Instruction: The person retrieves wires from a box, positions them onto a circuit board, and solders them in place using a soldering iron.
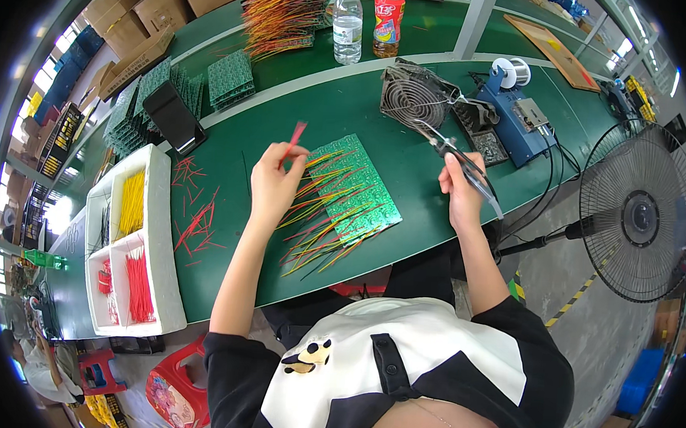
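My left hand [277, 182] is closed in a pinch around a small bundle of short red wires [298, 131], whose ends stick up past the fingers. Just right of it lies a green circuit board panel [371, 186] on the bench, with rows of red, yellow and black wires [311, 232] fanning out over its left and near edges. In my right hand [463, 190] is a soldering iron [447, 146], its tip pointing up and left, raised to the right of the panel. Loose red wires [197, 224] are scattered on the green bench left of my forearm.
A white foam box [173, 283] of sorted wires stands at left, near a black phone [173, 117] and stacked boards [230, 80]. Behind are a round-grilled fan [413, 98], a blue solder feeder [508, 106] and two bottles [348, 31]. A standing fan [640, 212] is at right.
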The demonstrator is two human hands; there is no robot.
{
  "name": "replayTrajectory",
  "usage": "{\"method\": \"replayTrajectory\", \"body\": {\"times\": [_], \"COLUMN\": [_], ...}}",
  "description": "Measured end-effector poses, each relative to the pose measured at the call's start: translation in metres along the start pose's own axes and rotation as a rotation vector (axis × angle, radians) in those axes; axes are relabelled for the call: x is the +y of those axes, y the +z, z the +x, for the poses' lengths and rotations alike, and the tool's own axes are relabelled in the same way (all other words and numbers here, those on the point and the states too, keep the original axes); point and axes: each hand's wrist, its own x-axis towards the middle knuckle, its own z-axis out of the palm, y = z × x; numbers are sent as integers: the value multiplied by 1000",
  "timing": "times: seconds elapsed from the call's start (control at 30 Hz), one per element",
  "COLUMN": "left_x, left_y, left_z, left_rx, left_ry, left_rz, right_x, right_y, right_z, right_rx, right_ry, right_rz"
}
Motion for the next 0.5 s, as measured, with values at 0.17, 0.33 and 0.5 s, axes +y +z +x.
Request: {"method": "replayTrajectory", "body": {"times": [0.17, 0.33, 0.5], "left_x": [-9, -14, 0], "left_y": [25, 28, 28], "left_z": [12, 20, 17], "left_rx": [14, -78, -95], "left_ry": [-12, -180, -100], "left_rz": [66, -47, 55], "right_x": [14, 13, 15], "right_y": [23, 29, 29], "right_z": [11, 5, 2], "right_rx": [-47, -2, 4], "right_ry": [89, 65, 77], "right_rz": [126, 71, 92]}}
